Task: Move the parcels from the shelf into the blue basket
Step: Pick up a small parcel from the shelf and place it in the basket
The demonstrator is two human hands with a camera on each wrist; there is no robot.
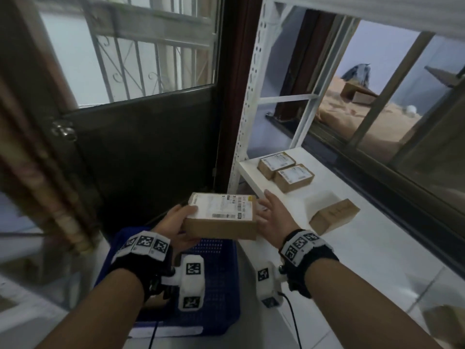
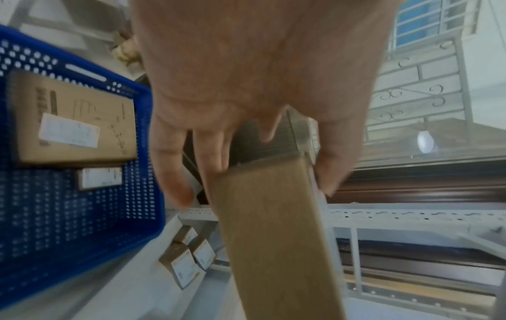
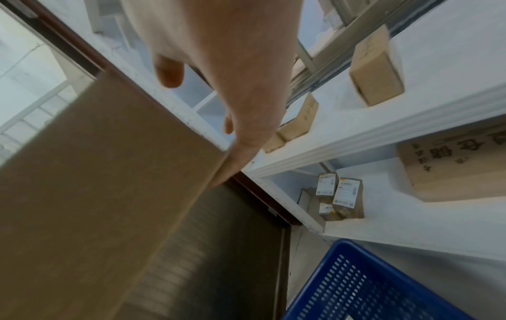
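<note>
A brown parcel (image 1: 221, 217) with a white label on top hangs in the air just left of the white shelf (image 1: 377, 248), above the blue basket (image 1: 219, 273). My left hand (image 1: 181, 220) grips its left end, thumb on the label and fingers underneath (image 2: 213, 151). My right hand (image 1: 269, 210) is open, its straight fingers lying against the parcel's right end (image 3: 235, 160). In the left wrist view the basket (image 2: 82, 227) holds a large parcel (image 2: 74, 121) and a small one (image 2: 100, 177). Three parcels remain on the shelf: two labelled (image 1: 276, 162) (image 1: 293, 176), one plain (image 1: 334, 215).
A dark door (image 1: 141, 157) with a barred window stands behind the basket. A window frame (image 1: 402, 147) runs along the shelf's far side. On the lower shelves are several small labelled boxes (image 3: 339, 194) and a big printed carton (image 3: 452, 168).
</note>
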